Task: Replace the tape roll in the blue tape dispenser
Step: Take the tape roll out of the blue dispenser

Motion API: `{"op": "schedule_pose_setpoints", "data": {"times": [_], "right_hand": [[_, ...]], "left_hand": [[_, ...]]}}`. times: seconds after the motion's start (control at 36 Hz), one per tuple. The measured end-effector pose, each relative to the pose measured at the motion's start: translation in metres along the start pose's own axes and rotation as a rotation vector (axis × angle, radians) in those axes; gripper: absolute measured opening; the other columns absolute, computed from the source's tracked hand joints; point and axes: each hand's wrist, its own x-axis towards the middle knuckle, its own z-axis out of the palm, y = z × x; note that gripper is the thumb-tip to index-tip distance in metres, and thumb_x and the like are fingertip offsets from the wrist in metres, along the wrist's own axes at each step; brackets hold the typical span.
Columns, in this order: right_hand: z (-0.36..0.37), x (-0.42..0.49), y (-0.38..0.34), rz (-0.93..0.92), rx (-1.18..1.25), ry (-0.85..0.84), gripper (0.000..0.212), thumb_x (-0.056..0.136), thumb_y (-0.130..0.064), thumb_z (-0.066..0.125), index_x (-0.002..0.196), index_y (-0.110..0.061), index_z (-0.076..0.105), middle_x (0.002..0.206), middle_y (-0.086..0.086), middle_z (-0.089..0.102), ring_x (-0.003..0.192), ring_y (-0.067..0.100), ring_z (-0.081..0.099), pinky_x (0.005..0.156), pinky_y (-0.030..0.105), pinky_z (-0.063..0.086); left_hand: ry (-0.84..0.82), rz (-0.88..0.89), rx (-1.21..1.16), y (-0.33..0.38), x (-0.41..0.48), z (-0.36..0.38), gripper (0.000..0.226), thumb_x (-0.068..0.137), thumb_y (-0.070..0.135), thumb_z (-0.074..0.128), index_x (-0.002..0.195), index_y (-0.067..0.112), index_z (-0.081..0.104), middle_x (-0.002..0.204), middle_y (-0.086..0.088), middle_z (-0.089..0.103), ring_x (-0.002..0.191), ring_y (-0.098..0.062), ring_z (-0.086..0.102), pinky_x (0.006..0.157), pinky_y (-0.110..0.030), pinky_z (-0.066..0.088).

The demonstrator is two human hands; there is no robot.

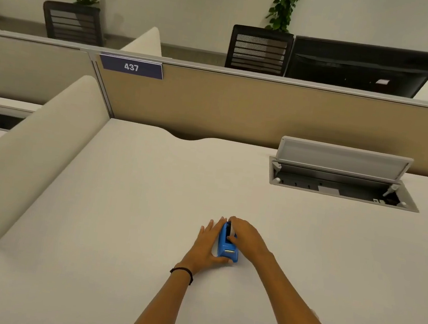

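The blue tape dispenser [226,247] stands on the white desk [147,207], its cutter end toward me. My left hand [207,245] lies flat against its left side, thumb curled under the near end. My right hand [245,236] comes over the top from the right, fingertips closed on the tape roll [229,227], of which only a small white and dark part shows in the top slot.
An open cable hatch [341,178] with a raised grey lid sits in the desk at the back right. A beige partition [241,108] with a "437" sign closes the far edge. A padded cream divider [35,149] runs along the left.
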Motion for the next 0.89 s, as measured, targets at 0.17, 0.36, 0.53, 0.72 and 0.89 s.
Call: {"op": "schedule_pose_setpoints", "data": {"times": [0.17, 0.36, 0.53, 0.72, 0.89], "right_hand": [[-0.002, -0.003, 0.007, -0.019, 0.088, 0.037, 0.024, 0.087, -0.015, 0.057, 0.107, -0.004, 0.048, 0.105, 0.017, 0.061, 0.091, 0.028, 0.057, 0.079, 0.038, 0.047], [-0.002, -0.006, 0.008, -0.008, 0.192, 0.054, 0.029, 0.086, -0.016, 0.060, 0.111, -0.007, 0.049, 0.109, 0.014, 0.061, 0.095, 0.026, 0.057, 0.079, 0.029, 0.045], [-0.003, -0.016, 0.012, -0.023, 0.319, 0.095, 0.033, 0.083, -0.018, 0.064, 0.113, -0.010, 0.052, 0.111, 0.010, 0.062, 0.099, 0.023, 0.058, 0.090, 0.033, 0.049], [-0.010, -0.030, 0.022, -0.024, 0.359, 0.201, 0.039, 0.079, -0.013, 0.069, 0.115, -0.010, 0.054, 0.111, 0.012, 0.056, 0.090, 0.016, 0.056, 0.075, 0.017, 0.049], [-0.008, -0.043, 0.026, 0.022, 0.402, 0.267, 0.040, 0.079, -0.012, 0.069, 0.116, -0.013, 0.054, 0.110, 0.007, 0.054, 0.090, 0.016, 0.056, 0.065, 0.007, 0.045]], "left_hand": [[-0.010, 0.001, 0.017, -0.003, 0.002, 0.001, 0.103, 0.075, 0.050, 0.068, 0.147, 0.027, -0.002, 0.158, 0.008, 0.001, 0.144, -0.017, -0.012, 0.115, -0.037, -0.010], [-0.024, 0.005, 0.018, -0.002, 0.001, 0.000, 0.102, 0.076, 0.048, 0.068, 0.147, 0.026, -0.002, 0.158, 0.007, 0.000, 0.144, -0.018, -0.012, 0.115, -0.038, -0.010], [-0.080, 0.028, 0.058, -0.006, -0.002, -0.006, 0.100, 0.080, 0.049, 0.063, 0.145, 0.026, -0.008, 0.157, 0.005, -0.008, 0.144, -0.018, -0.013, 0.116, -0.039, -0.007], [-0.062, 0.003, -0.005, -0.006, -0.016, -0.002, 0.081, 0.087, 0.057, 0.042, 0.143, 0.035, -0.012, 0.150, 0.021, -0.012, 0.143, -0.014, -0.013, 0.114, -0.035, -0.009], [-0.012, -0.066, -0.092, 0.002, -0.036, 0.007, 0.075, 0.085, 0.062, 0.037, 0.135, 0.045, -0.016, 0.155, 0.015, -0.012, 0.143, -0.007, -0.010, 0.112, -0.030, -0.009]]}}
